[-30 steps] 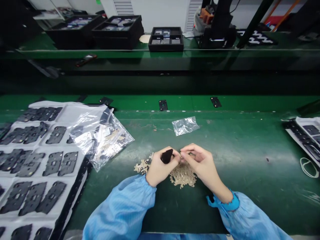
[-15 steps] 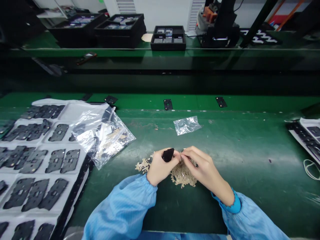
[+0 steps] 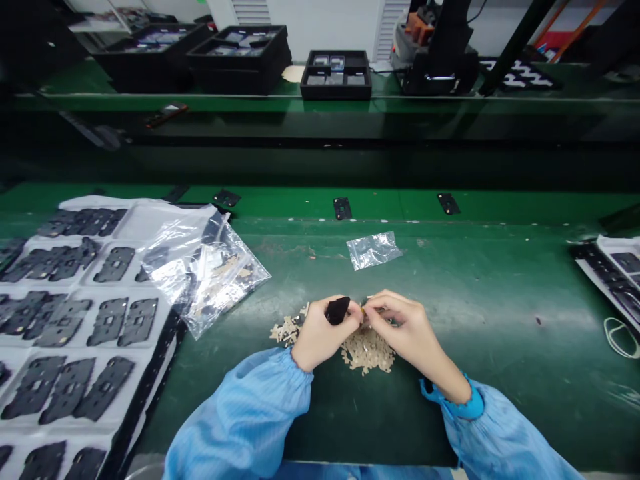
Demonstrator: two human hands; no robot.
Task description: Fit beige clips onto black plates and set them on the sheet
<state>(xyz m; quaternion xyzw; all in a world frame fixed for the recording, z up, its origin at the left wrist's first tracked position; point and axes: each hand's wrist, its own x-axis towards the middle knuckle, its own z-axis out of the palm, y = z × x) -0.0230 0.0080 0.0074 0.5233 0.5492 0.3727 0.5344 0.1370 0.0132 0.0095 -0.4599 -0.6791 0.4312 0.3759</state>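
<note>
My left hand (image 3: 320,337) is closed round a thin black piece (image 3: 338,311) that sticks up between its thumb and curled fingers. My right hand (image 3: 400,327) pinches with thumb and forefinger right at the left fingertips. Whatever lies in that pinch is too small to name. Below both hands is a heap of small beige cut pieces (image 3: 367,352) on the green table, partly covered by the hands. A smaller group of beige and dark pieces (image 3: 286,331) lies just left of my left hand.
At left, a white compartment tray (image 3: 145,313) holds several flat black plates (image 3: 113,321); a clear bag (image 3: 215,287) overlaps its edge. An empty clear bag (image 3: 374,250) lies ahead. Black plates (image 3: 343,208) sit along the green strip behind. Another tray (image 3: 607,267) is at right.
The black plates on the green strip have shifted slightly right. My right hand's fingers have moved a little at the pinch, and my left hand keeps its hold on the black piece.
</note>
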